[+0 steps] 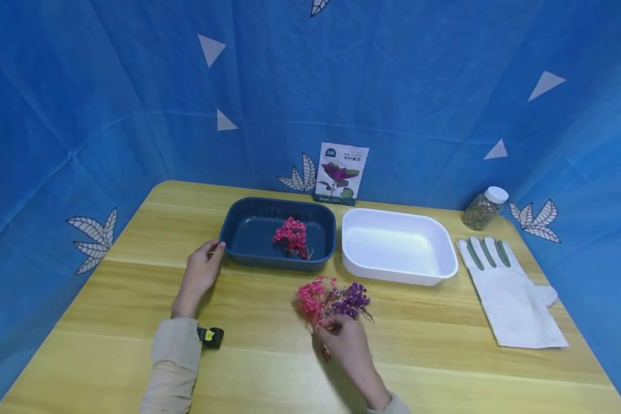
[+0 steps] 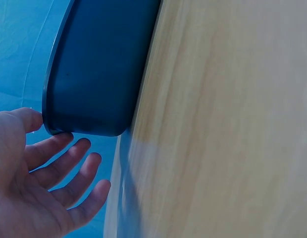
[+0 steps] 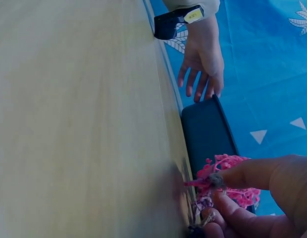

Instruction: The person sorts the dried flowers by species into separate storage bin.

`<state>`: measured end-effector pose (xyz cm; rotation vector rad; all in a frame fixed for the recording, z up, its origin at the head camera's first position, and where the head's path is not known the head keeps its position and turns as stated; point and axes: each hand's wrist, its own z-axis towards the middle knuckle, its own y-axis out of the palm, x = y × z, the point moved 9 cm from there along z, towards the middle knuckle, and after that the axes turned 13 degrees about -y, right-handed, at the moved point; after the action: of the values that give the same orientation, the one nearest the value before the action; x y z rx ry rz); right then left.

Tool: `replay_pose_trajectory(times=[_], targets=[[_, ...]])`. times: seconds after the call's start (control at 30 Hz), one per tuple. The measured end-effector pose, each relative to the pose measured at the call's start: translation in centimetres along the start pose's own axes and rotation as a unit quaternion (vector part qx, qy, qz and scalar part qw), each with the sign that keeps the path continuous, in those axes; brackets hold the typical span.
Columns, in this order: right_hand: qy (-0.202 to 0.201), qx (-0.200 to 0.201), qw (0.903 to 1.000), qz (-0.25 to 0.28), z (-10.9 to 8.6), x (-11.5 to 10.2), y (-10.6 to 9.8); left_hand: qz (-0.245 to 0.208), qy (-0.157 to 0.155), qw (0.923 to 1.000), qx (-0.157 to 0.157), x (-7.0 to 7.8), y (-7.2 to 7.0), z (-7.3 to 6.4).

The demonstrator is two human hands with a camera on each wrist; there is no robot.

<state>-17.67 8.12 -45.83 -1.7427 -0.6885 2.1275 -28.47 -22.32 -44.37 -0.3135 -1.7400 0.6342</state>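
My left hand [image 1: 202, 270] is at the left end of a dark blue basin [image 1: 274, 263]. In the left wrist view, its thumb and forefinger take the basin's rim by the corner, and the other fingers [image 2: 69, 183] spread loosely below. Inside that basin lies a small bunch of pink dried flowers [image 1: 291, 234]. Between thumb and fingertips, my right hand [image 1: 348, 345] pinches the stems of dried flowers, with pink heads [image 1: 313, 298] on the left and purple heads [image 1: 353, 299] on the right. The stems are partly hidden by the fingers.
A white basin [image 1: 398, 273] stands right of the dark one. Behind them a seed packet [image 1: 340, 172] leans on the blue cloth. At the right lie a white-and-green glove [image 1: 517, 305] and a lidded jar [image 1: 483, 210]. The table [image 1: 259, 368] is light wood.
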Motion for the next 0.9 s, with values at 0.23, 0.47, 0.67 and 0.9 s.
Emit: replay_pose_trajectory(times=[0.23, 0.47, 0.67, 0.9], targets=[[-0.001, -0.004, 1.0, -0.004, 0.0, -0.1, -0.1, -0.001, 0.0, 1.0, -0.001, -0.1, 0.1, 0.1], [0.005, -0.003, 0.9999, -0.012, -0.2, -0.2, -0.4, 0.0, -0.001, 1.0, -0.001, -0.1, 0.1, 0.1], [0.0, 0.02, 0.9994, -0.026, -0.3, -0.7, -1.1, 0.004, 0.001, 1.0, 0.002, 0.0, 0.0, 0.1], [-0.002, 0.032, 0.999, -0.031, -0.3, -0.8, -1.4, 0.002, 0.002, 1.0, 0.004, 0.2, 0.0, 0.0]])
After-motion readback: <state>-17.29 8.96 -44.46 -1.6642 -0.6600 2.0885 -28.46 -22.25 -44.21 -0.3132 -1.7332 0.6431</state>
